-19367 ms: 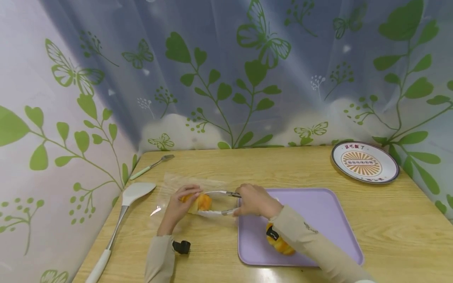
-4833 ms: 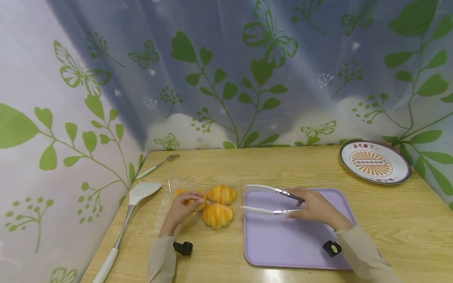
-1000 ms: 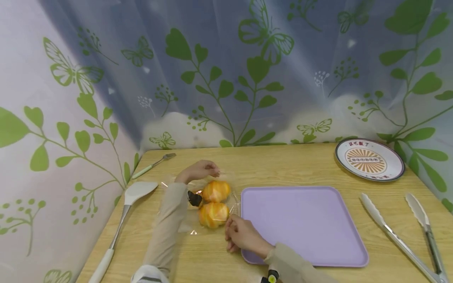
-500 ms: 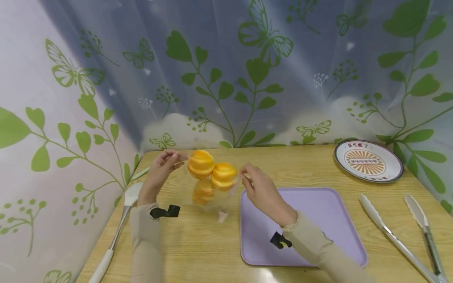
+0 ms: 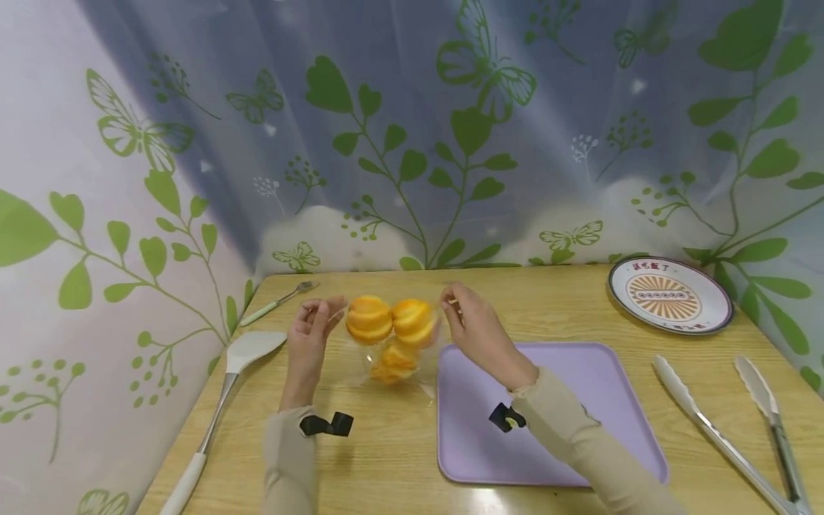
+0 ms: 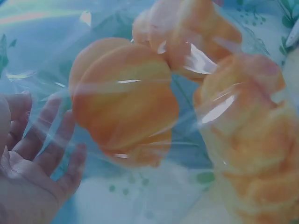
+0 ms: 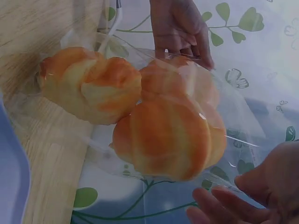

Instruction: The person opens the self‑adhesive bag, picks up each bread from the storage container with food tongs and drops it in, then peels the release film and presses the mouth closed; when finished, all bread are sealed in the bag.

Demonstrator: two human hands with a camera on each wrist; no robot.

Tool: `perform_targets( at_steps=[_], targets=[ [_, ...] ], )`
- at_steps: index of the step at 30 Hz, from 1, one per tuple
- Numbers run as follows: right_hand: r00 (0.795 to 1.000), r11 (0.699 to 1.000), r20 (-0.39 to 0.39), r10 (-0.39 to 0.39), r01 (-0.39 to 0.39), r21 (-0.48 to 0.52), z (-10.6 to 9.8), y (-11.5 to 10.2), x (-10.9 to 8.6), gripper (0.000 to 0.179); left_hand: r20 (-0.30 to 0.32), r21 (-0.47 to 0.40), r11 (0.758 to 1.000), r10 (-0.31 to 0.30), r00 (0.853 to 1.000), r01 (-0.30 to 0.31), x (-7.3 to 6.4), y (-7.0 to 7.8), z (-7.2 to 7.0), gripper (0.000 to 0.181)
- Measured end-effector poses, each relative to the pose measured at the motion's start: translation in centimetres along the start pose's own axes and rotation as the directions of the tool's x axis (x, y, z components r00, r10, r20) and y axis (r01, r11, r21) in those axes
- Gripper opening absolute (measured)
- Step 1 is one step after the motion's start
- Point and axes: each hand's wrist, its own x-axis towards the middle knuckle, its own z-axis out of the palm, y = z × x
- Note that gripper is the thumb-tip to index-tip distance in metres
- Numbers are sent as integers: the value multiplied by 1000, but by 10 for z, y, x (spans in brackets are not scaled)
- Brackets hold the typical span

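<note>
Both hands hold up a clear plastic bag [image 5: 421, 385] by its upper corners, above the table. Inside are three bread rolls: two striped rolls [image 5: 369, 320] side by side and a twisted roll [image 5: 394, 360] lower down. My left hand [image 5: 310, 343] pinches the bag's left corner; its outer fingers spread beside a roll [image 6: 124, 100] in the left wrist view. My right hand [image 5: 481, 336] pinches the right corner between thumb and fingers, clearer in the right wrist view, where the twisted roll [image 7: 88, 86] also shows. The lilac tray [image 5: 553, 422] lies below my right forearm.
Tongs [image 5: 721, 436] lie spread at the right of the wooden table. A patterned plate [image 5: 671, 295] leans at the back right. On the left lie a white-headed spatula [image 5: 251, 349] and a small fork [image 5: 277, 304]. A printed curtain [image 5: 399, 143] stands behind.
The bag of rolls has risen from the table, a corner in each hand. Earlier my right hand held the tongs, now on the table; the roll once on the tray is gone from there.
</note>
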Motion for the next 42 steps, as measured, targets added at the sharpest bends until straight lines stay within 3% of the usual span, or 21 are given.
perform_targets(
  at_steps=[6,12,16,19,23,26,30,34,38,42],
  targets=[
    [996,997,-80,34,-29,69,-5,-3,7,11,-31,-5,995,97,995,-97,14,17,10,8],
    [999,995,-33,19,-15,94,1,2,8,10,-14,54,998,33,999,-32,8,8,16,8],
    [999,989,-30,40,-35,141,7,11,4,16,-44,-22,997,79,996,-80,1,-3,21,7],
    [996,976,-48,72,-61,208,12,19,-3,31,-86,-89,988,115,990,-123,-1,-8,26,10],
    [982,938,-46,186,-163,307,22,27,-18,53,-149,-136,982,107,983,-128,-3,-11,32,12],
    [971,925,-34,237,-215,313,30,31,-26,41,-178,-149,981,94,980,-121,-3,-12,34,14],
    [973,940,-48,225,-204,275,35,29,-26,16,-183,-171,978,83,980,-115,-2,-11,34,15],
    [966,915,-73,246,-207,346,31,21,-16,15,-169,-234,960,113,979,-151,-1,-10,29,12],
    [959,882,-47,279,-237,407,25,12,-5,19,-158,-293,938,142,977,-184,-1,-8,23,6],
    [953,868,-62,297,-243,433,24,6,2,23,-198,-317,924,156,968,-214,1,-3,14,6]
  ],
)
